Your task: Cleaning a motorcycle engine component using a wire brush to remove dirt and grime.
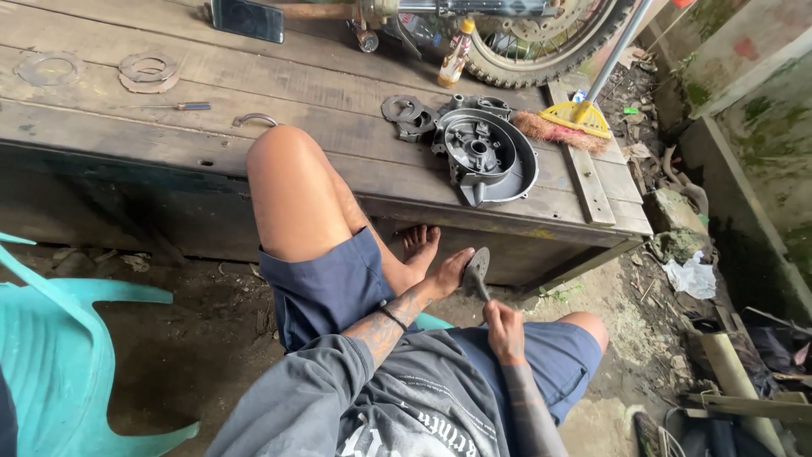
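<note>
Below wooden platform (169, 101), thin grey disc (476, 269), edge-on, between both hands.

matt grey metal disc (476, 269), rough weathered wood platform (254, 93)

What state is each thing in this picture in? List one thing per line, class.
Left hand: gripping the disc's edge.
Right hand: closed on a tool against the disc.
Disc: held on edge, off the platform.
Engine cover: lying open side up.
Bottle: upright, capped.
Brush: lying down, handle slanting up.
Screwdriver: lying flat.
</note>
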